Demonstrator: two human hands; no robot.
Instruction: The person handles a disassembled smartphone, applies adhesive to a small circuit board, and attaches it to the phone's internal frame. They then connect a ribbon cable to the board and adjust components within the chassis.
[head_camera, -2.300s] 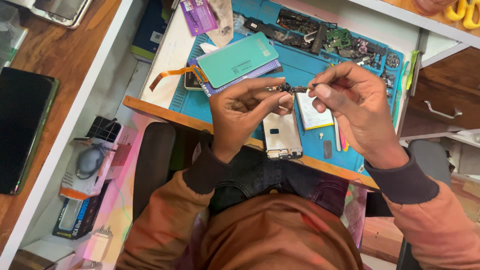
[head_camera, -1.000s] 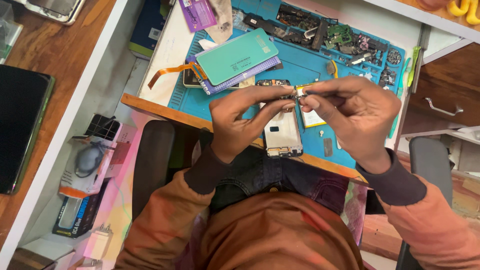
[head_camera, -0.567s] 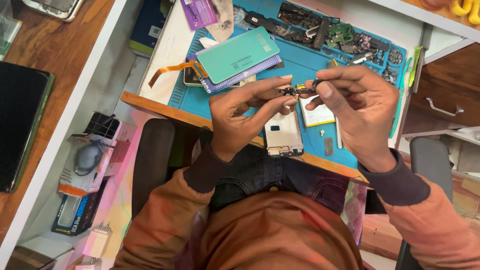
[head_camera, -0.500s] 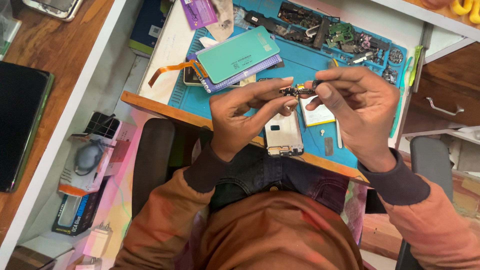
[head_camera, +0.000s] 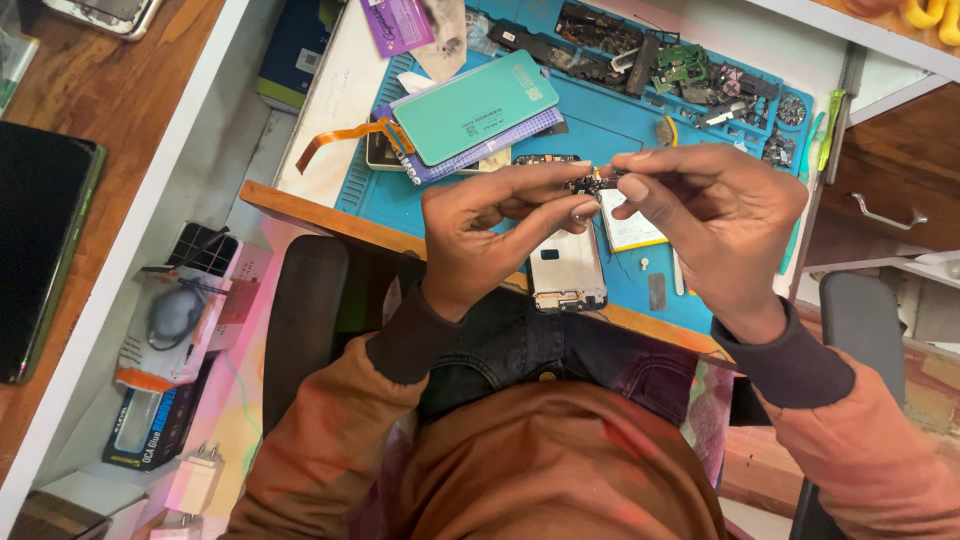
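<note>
Since a moment ago your hands barely shifted, so keep left hand (head_camera: 490, 235) and right hand (head_camera: 715, 215) pinching the small circuit part (head_camera: 596, 182) steadily above the blue mat (head_camera: 610, 130), fingertips close together.

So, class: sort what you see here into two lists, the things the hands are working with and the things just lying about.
In hand:
left hand
right hand
small dark component, pinched between both hands' fingertips
opened phone frame, lying just below the hands

Lying about:
teal back cover
orange flex cable
loose circuit parts
black tablet
white charger plug
</note>
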